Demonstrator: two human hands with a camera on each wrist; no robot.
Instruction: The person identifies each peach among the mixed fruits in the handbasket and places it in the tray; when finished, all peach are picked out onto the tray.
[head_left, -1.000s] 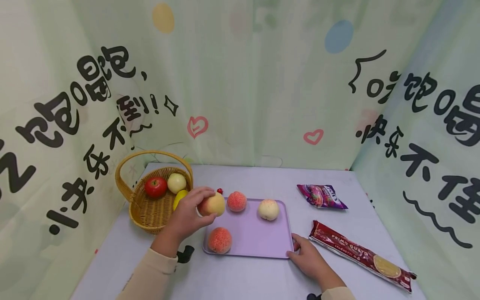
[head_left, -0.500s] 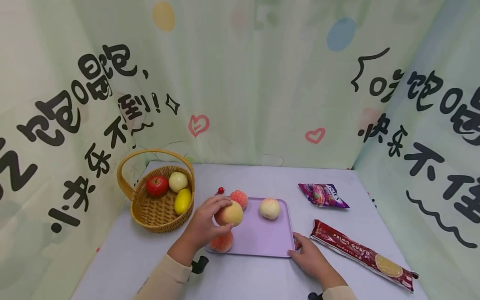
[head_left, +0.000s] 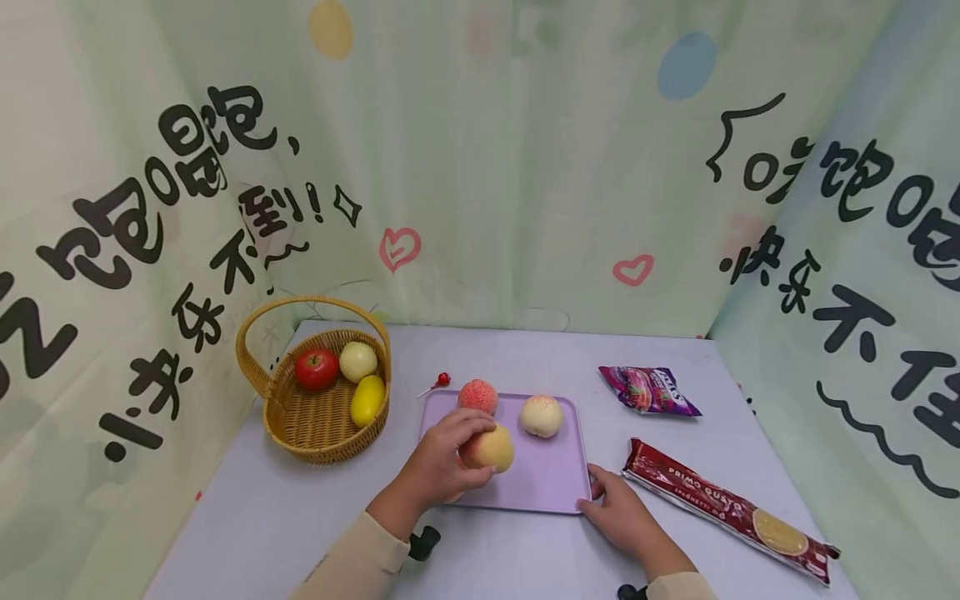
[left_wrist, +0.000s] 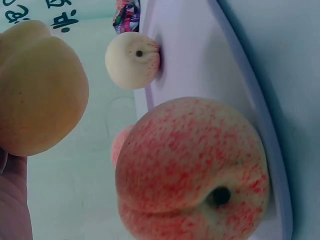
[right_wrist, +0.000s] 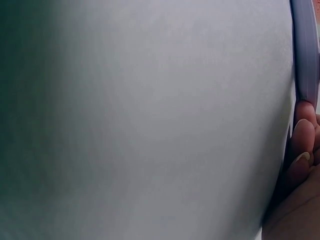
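Note:
In the head view my left hand [head_left: 438, 468] grips a yellow peach [head_left: 492, 450] above the lilac tray [head_left: 536, 492]. The left wrist view shows the same yellow peach [left_wrist: 42, 95] raised clear of the tray. A red-speckled peach [left_wrist: 192, 165] sits near the tray's rim below it; in the head view my left hand hides nearly all of it. Another reddish peach [head_left: 477, 396] and a pale peach [head_left: 542, 416] rest at the tray's far side. My right hand [head_left: 618, 517] holds the tray's near right corner, its curled fingers [right_wrist: 302, 137] against the rim.
A wicker basket [head_left: 300, 437] at the left holds a red apple [head_left: 316, 369], a pale round fruit [head_left: 357, 362] and a lemon [head_left: 368, 401]. A red lollipop [head_left: 442, 380] lies behind the tray. To the right are a purple snack bag [head_left: 649, 390] and a spaghetti packet [head_left: 727, 510].
My left hand has carried the yellow peach rightward and slightly nearer, from the tray's left edge to over its left half. The right hand stays at the tray's corner.

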